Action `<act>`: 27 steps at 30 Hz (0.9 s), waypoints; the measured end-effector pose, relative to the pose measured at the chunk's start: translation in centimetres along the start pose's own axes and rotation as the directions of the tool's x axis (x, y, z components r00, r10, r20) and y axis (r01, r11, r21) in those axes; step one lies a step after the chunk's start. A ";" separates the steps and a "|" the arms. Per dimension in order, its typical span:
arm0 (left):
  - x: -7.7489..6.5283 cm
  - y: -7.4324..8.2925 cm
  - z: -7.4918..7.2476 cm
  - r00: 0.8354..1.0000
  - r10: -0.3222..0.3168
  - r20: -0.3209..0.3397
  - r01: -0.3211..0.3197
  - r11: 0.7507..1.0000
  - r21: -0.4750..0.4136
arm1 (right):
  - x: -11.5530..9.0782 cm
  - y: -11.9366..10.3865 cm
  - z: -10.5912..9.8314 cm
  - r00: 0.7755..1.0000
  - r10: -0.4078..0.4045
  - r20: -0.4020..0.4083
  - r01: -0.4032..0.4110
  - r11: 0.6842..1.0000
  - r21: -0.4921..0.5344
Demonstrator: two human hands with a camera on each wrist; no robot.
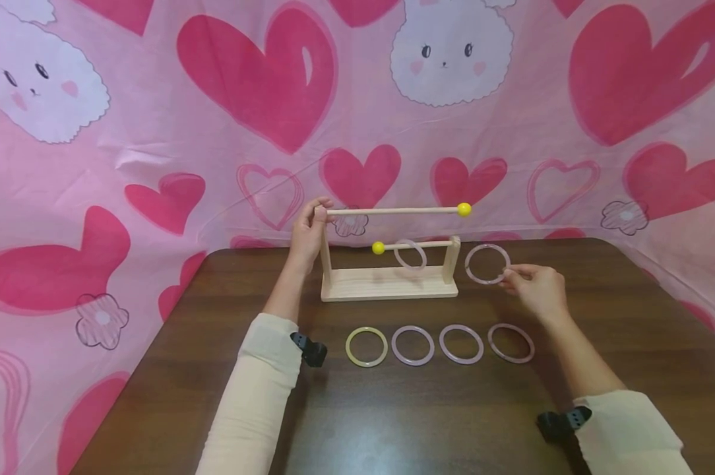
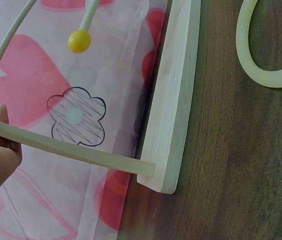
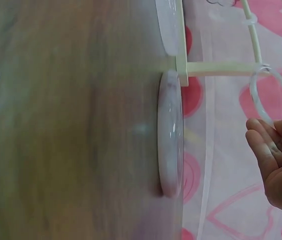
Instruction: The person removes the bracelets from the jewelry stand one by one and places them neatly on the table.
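A wooden stand (image 1: 387,284) has two posts, each with a horizontal rod ending in a yellow ball. My left hand (image 1: 308,234) grips the top of its taller left post, and fingers show behind that post (image 2: 71,148) in the left wrist view. Between thumb and fingers, my right hand (image 1: 538,290) pinches a pale translucent bangle (image 1: 467,270) at its right edge. That bangle (image 3: 255,95) is upright, just right of the shorter post, apart from the rods. Another pale bangle (image 1: 424,257) hangs on the lower rod (image 1: 435,244). The upper rod (image 1: 393,211) carries no bangle.
In front of the stand, several bangles lie in a row on the brown table (image 1: 357,415): a yellowish one (image 1: 366,365) at left, two lilac ones (image 1: 413,363) (image 1: 461,362) and a pale one (image 1: 512,361) at right. A pink heart-patterned cloth (image 1: 262,79) hangs behind the table.
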State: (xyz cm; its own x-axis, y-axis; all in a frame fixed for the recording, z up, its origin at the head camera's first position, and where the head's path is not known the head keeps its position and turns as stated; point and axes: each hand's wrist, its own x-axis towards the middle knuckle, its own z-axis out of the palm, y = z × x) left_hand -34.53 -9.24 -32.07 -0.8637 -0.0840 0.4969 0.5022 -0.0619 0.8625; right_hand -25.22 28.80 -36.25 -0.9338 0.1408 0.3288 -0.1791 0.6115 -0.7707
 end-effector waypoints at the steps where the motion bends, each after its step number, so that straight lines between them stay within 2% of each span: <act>1: 0.0 0.0 0.0 1.000 -0.001 0.000 0.001 1.000 -0.005 | 0.0 0.1 -0.1 1.000 0.007 0.004 -0.007 1.000 0.012; 4: 0.1 0.0 0.1 1.000 -0.002 -0.004 0.002 1.000 -0.011 | -0.1 0.2 -0.4 1.000 0.012 0.011 -0.012 1.000 0.016; 16: -0.1 0.3 0.1 1.000 -0.006 -0.006 0.005 1.000 -0.021 | -0.8 1.2 -2.1 0.999 0.036 0.014 -0.035 0.997 -0.074; 27: -0.1 0.3 0.1 1.000 -0.013 -0.002 0.013 1.000 -0.001 | -1.6 2.2 -3.5 0.998 0.054 0.013 -0.053 0.995 -0.089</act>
State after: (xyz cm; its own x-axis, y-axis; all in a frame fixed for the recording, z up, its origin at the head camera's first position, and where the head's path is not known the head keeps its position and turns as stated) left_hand -34.28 -9.17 -31.84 -0.8700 -0.0855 0.4855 0.4911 -0.0641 0.8687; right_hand -23.01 32.61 -36.55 -0.9462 0.1632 0.2793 -0.1015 0.6699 -0.7355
